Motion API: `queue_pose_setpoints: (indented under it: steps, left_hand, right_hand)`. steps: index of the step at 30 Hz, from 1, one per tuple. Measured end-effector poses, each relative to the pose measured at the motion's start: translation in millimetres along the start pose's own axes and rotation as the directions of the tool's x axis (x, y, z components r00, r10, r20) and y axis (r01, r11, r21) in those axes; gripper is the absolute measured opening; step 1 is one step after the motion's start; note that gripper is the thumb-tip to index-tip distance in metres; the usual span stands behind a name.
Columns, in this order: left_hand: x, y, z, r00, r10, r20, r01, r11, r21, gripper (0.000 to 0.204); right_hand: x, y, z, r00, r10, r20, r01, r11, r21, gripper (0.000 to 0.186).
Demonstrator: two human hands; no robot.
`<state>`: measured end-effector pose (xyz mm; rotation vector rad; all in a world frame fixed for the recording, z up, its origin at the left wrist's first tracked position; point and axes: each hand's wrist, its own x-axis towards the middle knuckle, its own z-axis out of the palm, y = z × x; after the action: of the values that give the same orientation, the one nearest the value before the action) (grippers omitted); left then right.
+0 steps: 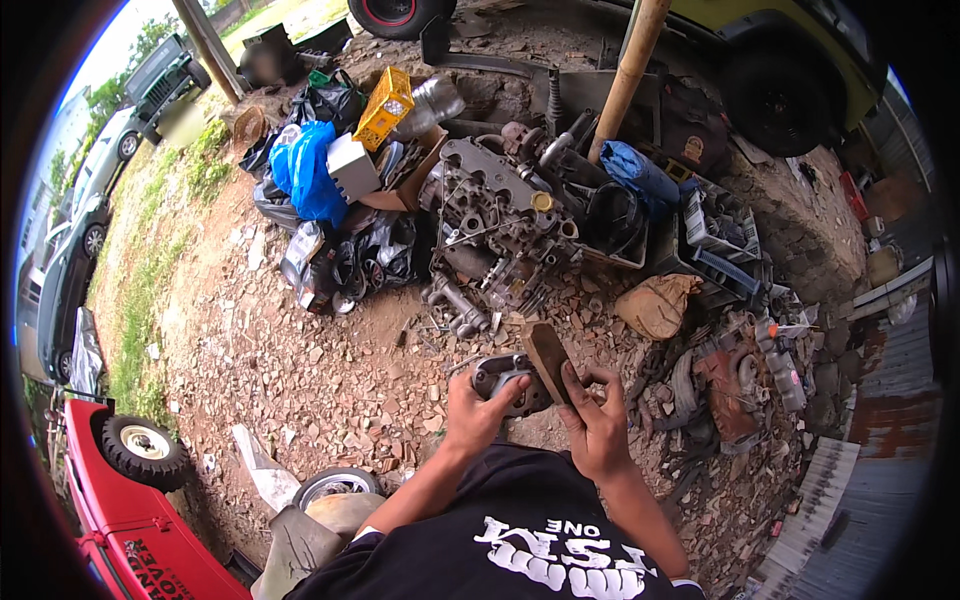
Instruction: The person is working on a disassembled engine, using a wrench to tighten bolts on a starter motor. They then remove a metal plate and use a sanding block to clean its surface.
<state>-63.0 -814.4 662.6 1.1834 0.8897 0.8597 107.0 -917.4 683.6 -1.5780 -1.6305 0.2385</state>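
In the grasping left fingers sits a metal part — right fingers clasp a brown block.

The person I see wears a black T-shirt with bold white lettering and a chunky white graphic, pale edging on its short sleeves; forearms and fingers bare.

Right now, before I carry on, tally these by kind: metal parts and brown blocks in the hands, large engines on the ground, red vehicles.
Grey metal part, in the left hand: 1
Brown block, in the right hand: 1
Large engine: 1
Red vehicle: 1
Total: 4
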Motion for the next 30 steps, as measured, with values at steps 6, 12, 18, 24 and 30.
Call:
queue_pose_setpoints:
  steps: [6,12,18,24,30]
  left_hand:
    - [9,0,-1,0.961,-0.104,0.256,0.109,0.994,-0.005,0.03]
    - [49,9,-11,0.977,-0.048,0.206,0.077,0.988,-0.134,0.027]
    - [37,-16,-3,0.952,-0.056,0.3,0.016,0.991,0.135,0.027]
    - [79,6,0,0.964,-0.087,0.251,0.091,0.996,-0.005,0.027]
    - [62,-6,14,0.955,-0.113,0.276,0.035,0.961,0.274,0.031]
  right_hand:
    - [-7,-9,10,0.987,0.083,-0.136,-0.089,0.995,-0.039,0.055]
    - [-3,-16,13,0.972,0.182,-0.145,-0.188,0.982,-0.025,0.054]
    - [3,-13,12,0.963,0.196,-0.183,-0.222,0.965,-0.137,0.054]
    - [-15,-10,22,0.937,0.301,-0.178,-0.318,0.945,-0.074,0.055]
    - [7,7,6,0.937,0.303,-0.174,-0.311,0.95,-0.018,0.056]
